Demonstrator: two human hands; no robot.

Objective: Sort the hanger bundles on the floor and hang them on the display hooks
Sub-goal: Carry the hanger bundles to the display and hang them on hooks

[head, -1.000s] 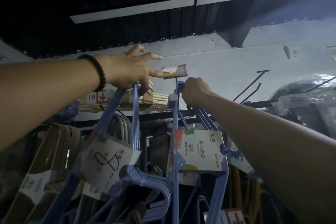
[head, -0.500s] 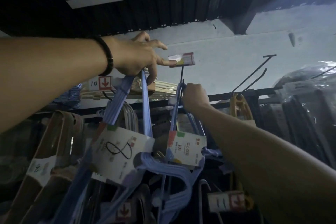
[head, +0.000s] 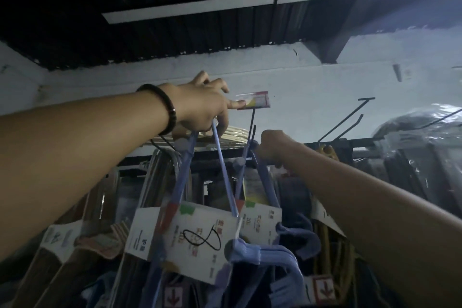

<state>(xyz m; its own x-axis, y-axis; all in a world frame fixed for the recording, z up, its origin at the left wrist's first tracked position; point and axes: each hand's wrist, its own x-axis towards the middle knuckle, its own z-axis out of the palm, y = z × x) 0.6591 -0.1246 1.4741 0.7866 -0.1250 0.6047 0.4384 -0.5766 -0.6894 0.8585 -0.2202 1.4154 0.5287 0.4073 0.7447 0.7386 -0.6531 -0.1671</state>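
My left hand [head: 202, 105], a dark bead bracelet at its wrist, grips the top of a blue hanger bundle [head: 187, 237] wrapped in a white paper label with a black scribble. Its index finger touches the price tag [head: 253, 100] at the tip of a black display hook [head: 253, 124]. My right hand [head: 273, 145] is closed around the top of a second blue hanger bundle [head: 260, 220] just below and right of that hook. Both bundles hang down side by side, their labels touching.
Empty black hooks [head: 350, 117] jut out to the right of the rail. Wooden hanger bundles [head: 62, 245] hang at lower left, yellow hangers [head: 327, 155] behind my right arm, plastic-wrapped goods [head: 420, 147] at far right. A dark ceiling [head: 175, 7] lies overhead.
My left hand has carried its bundle rightward until it hangs against the right-hand bundle. My right hand has sunk slightly below the hook's tip. The camera has tilted.
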